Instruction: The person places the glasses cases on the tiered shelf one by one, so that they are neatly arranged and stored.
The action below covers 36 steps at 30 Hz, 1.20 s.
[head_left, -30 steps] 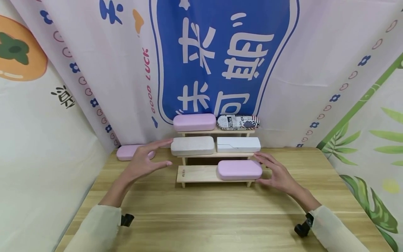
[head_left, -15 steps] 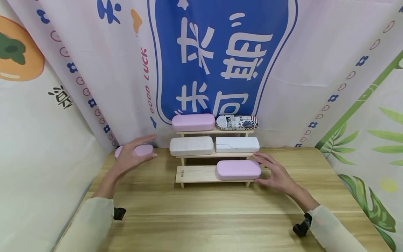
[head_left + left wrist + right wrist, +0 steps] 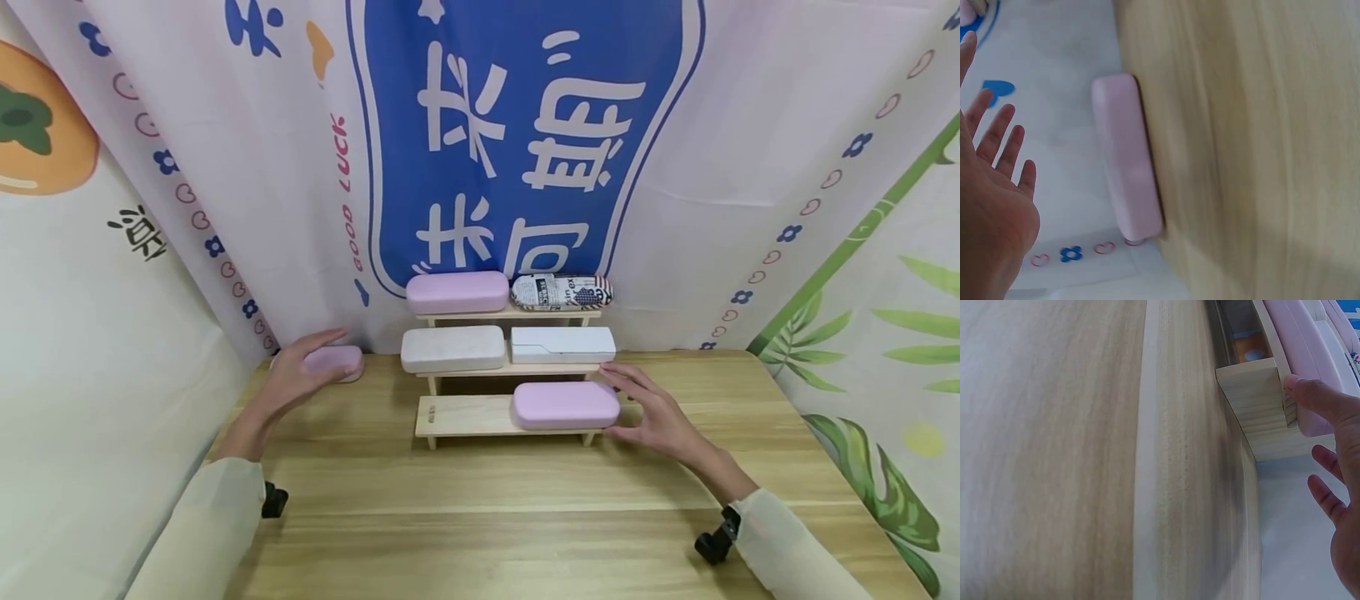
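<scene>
At the table's back left lies a pink glasses case [image 3: 341,360]. My left hand [image 3: 283,385] hovers over its left part, fingers spread; in the left wrist view the hand stands apart from the case [image 3: 1126,159]. My right hand [image 3: 660,418] is at the right end of a three-step wooden stand [image 3: 468,414]. Its thumb [image 3: 1310,392] touches the lowest step's end and its fingers reach the middle step's corner. A second pink case [image 3: 566,405] sits on the right of the lowest step, beside that hand. The left half of this step is bare wood.
On the middle step are an off-white case [image 3: 453,348] and a white case [image 3: 562,345]. A pink case [image 3: 457,292] and a newsprint-patterned case [image 3: 562,292] stand on top. A printed curtain [image 3: 675,250] hangs behind the wooden table [image 3: 480,517].
My left hand has moved left, away from the stand, to the pink case at the back left. The right hand stays at the stand's right end.
</scene>
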Tool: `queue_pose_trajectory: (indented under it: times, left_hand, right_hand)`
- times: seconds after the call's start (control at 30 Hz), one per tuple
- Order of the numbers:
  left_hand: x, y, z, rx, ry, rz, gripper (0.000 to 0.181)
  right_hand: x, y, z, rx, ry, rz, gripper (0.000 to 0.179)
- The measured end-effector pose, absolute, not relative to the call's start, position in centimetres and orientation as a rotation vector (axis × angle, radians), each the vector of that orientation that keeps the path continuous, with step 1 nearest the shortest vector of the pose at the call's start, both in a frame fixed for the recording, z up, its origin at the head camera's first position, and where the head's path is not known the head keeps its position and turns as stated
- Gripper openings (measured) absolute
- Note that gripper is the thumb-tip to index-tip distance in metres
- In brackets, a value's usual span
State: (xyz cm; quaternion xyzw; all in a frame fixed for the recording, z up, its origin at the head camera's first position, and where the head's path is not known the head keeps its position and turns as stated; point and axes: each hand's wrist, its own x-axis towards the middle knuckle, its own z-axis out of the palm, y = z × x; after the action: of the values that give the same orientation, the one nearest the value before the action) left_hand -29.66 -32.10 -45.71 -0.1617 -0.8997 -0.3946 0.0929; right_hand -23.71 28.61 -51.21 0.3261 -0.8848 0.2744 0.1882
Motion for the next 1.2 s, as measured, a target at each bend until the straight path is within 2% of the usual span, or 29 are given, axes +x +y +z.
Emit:
queue_pose_trajectory:
  times: [0.53,1.2]
  left_hand:
    - [-31.4,-34.9,-48.1,-0.556,-2.757,-0.942,0.080]
    - [-32.4,-36.0,-49.8,-0.558,-2.866,-0.750,0.090]
  right_hand:
    - [-23.7,28.4,-51.2,0.921,-2.486,0.807,0.105]
    - [-23.8,28.6,-51.4,0.945,-2.444,0.830,0.106]
